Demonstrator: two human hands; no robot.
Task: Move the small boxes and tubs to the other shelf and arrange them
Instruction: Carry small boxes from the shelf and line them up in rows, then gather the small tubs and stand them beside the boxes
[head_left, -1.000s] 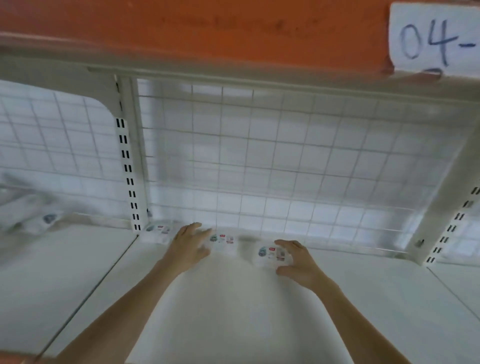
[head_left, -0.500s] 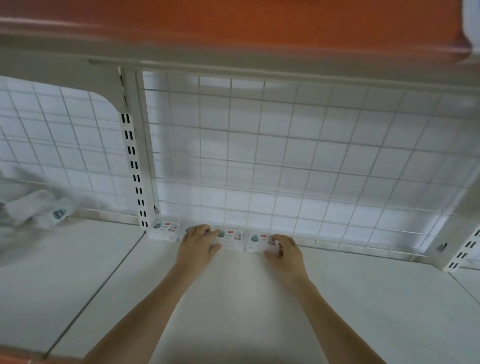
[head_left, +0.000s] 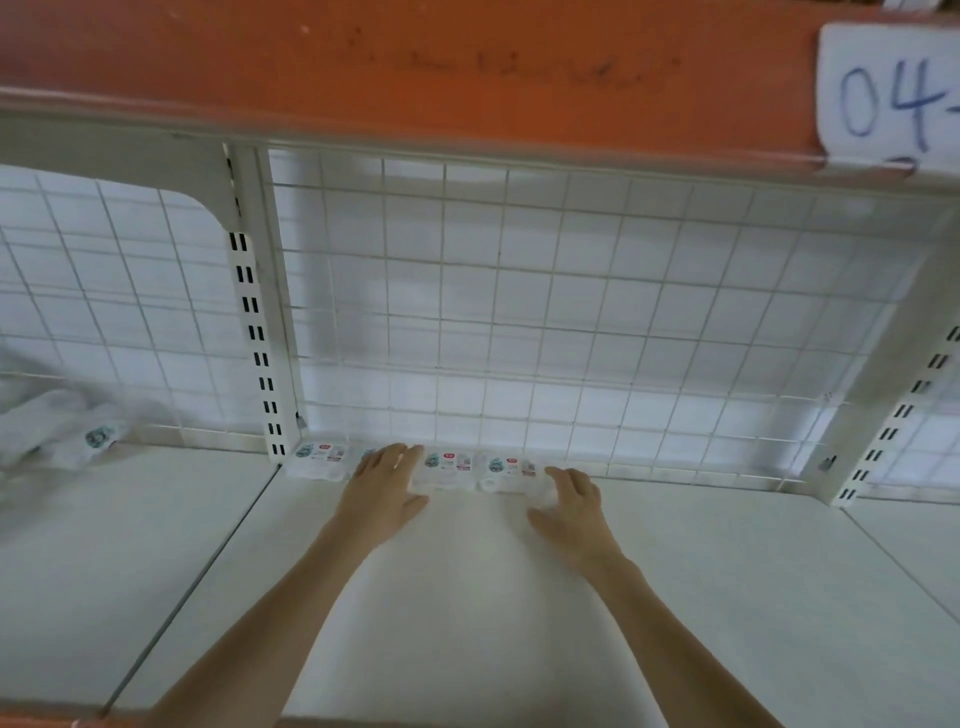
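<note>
While both hands work at the back edge of the white shelf (head_left: 701, 597), four small boxes stand in a row against the wire grid (head_left: 519, 312), the row's long axis running left to right along the back. The first box (head_left: 318, 460) sits in the corner just beside the slotted upright (head_left: 257, 338). The second box is almost wholly under the left hand (head_left: 384, 486), whose fingers lie fairly straight over its top, pressing rather than gripping (only a sliver of label shows past the knuckles). The third box (head_left: 447, 470) is between the two hands, touching the fourth box (head_left: 506, 473). The right hand (head_left: 569, 506) rests at the right end of the fourth box, fingers loosely bent against its end and front; whether the thumb pinches it I cannot tell.

Boxes lie straight ahead of both hands, at fingertip reach. The right hand is nearer the free end of the row, so any squaring-up push would likely run leftward along the row's axis, toward the upright.

More white packs (head_left: 67, 436) lie on the neighbouring shelf bay to the left, blurred, well apart from the hands.

Judgement: the row is near aligned; the task is at an early stage.
</note>
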